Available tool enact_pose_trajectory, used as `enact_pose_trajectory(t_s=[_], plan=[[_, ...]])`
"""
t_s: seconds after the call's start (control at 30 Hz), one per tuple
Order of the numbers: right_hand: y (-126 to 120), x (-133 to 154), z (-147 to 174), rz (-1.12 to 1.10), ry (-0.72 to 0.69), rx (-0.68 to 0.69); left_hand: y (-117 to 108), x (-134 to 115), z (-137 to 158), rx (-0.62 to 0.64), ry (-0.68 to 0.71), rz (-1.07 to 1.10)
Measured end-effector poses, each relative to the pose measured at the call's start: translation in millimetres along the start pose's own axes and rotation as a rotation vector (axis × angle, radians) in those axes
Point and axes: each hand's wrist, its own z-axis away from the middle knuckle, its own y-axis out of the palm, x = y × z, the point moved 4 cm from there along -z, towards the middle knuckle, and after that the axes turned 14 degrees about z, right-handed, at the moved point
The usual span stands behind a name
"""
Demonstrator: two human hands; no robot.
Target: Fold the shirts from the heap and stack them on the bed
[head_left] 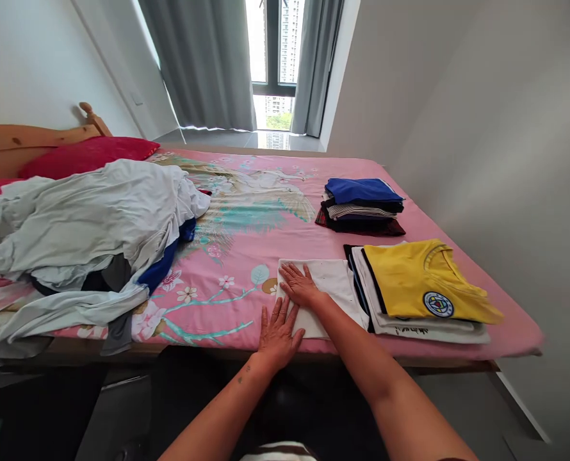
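A folded white garment (330, 275) lies flat near the bed's front edge. My right hand (300, 286) rests flat on its left part, fingers stretched out to the left. Just nearer to me, my left hand (278, 333) lies palm down with spread fingers at the garment's left edge, partly on the bedsheet. Right beside the white garment is a stack of folded clothes, topped by a yellow T-shirt (410, 282) with a round badge. The garment's right edge meets that stack.
Behind stands another folded pile with a blue garment (362, 190) on top. At left, a loose heap of clothes (97, 211) covers much of the pink flowered bedsheet (246, 250). A red pillow (93, 155) leans by the wooden headboard (35, 136). A wall runs along the right.
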Motion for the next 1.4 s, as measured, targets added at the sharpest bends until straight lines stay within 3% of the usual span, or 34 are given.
enact_pose_trajectory(t_s=[0.1,0.27,0.47,0.63,0.8,0.9,1.0,1.07,1.13,1.23,1.3,1.4], plan=[[-0.7,-9.8,-18.5,-0.01,0.035,-0.006,-4.3,4.0,5.0,-0.098,-0.075,0.061],[-14.7,-42.7,-43.6,-0.09,0.216,0.057,-18.7,17.4,15.2,-0.25,-0.262,0.209],[-26.4,-62.6,-79.3,-0.135,0.208,0.256,-34.4,23.3,-0.2,-0.075,-0.513,0.319],[-31.5,-57.3,-84.5,-0.226,0.18,0.405,-38.3,20.0,-5.8,0.062,-0.581,0.44],[-61.7,-66.2,-75.3,-0.378,0.125,0.389,-41.9,25.6,-17.2,0.03,-0.526,0.934],[-110.9,-85.9,-70.9,-0.612,0.139,0.222,-91.6,30.4,-51.4,-0.081,-0.372,1.044],[-175.4,-106.1,-62.0,-0.908,0.09,-0.13,-174.8,30.5,-88.8,-0.265,-0.251,0.827],[-207.1,-113.4,-50.2,-0.925,0.025,-0.327,-222.7,27.1,-103.3,-0.333,-0.199,0.681],[-216.0,-114.3,-35.2,-0.816,0.003,-0.455,-247.4,28.2,-105.4,-0.37,-0.174,0.57],[-180.5,-101.9,-8.8,-0.563,-0.046,-0.602,-233.4,47.9,-87.3,-0.429,-0.081,0.477],[-129.4,-87.4,10.3,-0.451,-0.091,-0.674,-197.4,71.6,-65.0,-0.438,0.022,0.429],[-38.5,-69.0,35.0,-0.411,-0.012,-0.646,-131.3,110.8,-28.1,-0.345,0.06,0.304]])
